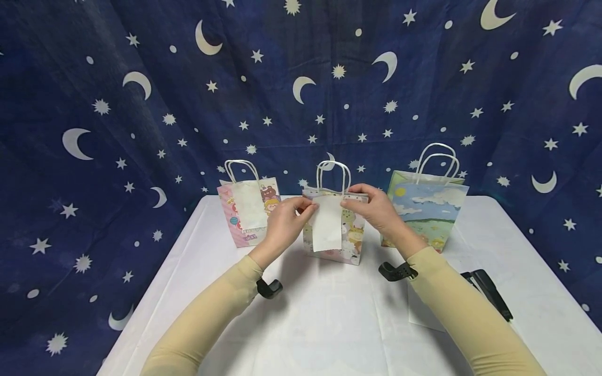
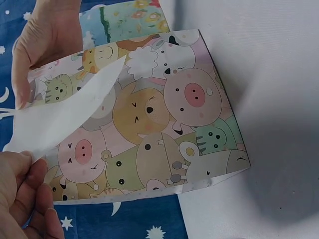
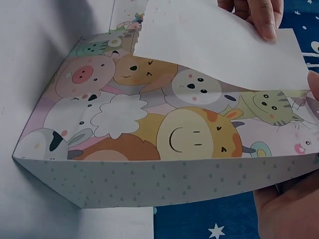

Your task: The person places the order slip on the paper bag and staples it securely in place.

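A small paper gift bag with cartoon animals and white twisted handles stands upright in the middle of the table. Against its front hangs a white paper slip, whose lower end curls away from the bag in the left wrist view. My left hand pinches the slip's upper left corner between thumb and fingers. On the other side, my right hand pinches the upper right corner together with the bag's top edge, thumb in front. Its other fingers are partly hidden behind the bag.
To the left stands a pink cartoon bag with a similar white slip on its front. A larger landscape bag stands at the right. A black stapler and a white sheet lie near my right forearm.
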A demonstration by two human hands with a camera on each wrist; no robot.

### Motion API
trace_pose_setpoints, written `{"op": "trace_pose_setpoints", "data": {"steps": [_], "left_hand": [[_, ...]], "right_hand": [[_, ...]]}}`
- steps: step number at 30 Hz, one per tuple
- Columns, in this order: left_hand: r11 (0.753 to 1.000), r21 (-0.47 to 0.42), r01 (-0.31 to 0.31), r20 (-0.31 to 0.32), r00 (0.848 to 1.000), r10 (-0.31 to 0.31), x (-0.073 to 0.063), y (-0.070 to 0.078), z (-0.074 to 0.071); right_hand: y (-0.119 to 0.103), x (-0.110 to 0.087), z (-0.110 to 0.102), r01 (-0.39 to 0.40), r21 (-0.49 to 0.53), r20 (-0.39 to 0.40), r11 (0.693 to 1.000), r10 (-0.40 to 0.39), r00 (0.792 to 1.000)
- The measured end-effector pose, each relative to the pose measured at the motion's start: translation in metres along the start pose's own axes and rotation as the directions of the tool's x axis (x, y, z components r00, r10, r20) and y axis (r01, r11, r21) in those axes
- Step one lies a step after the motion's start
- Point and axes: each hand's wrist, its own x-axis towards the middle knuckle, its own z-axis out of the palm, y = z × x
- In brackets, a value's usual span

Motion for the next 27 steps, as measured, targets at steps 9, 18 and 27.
{"op": "trace_pose_setpoints", "data": {"steps": [9,18,27], "left_hand": [[1.0,-0.008,0.003,-0.01,1.0,-0.003,0.0008,-0.0004,0.0015],[0.999,-0.032,0.035,-0.013,0.999,-0.036,0.001,0.0028,0.0011],[0.998,-0.044,0.052,-0.013,0.999,-0.052,0.0009,0.002,0.0004]], "right_hand": [[0.0024,0.0027,0.0029,0.007,-0.008,-0.042,1.0,-0.008,0.999],[0.0023,0.0024,0.0031,0.031,-0.025,-0.068,0.999,-0.032,0.997],[-0.0005,0.0021,0.004,0.047,-0.01,-0.067,0.999,-0.047,0.997]]}}
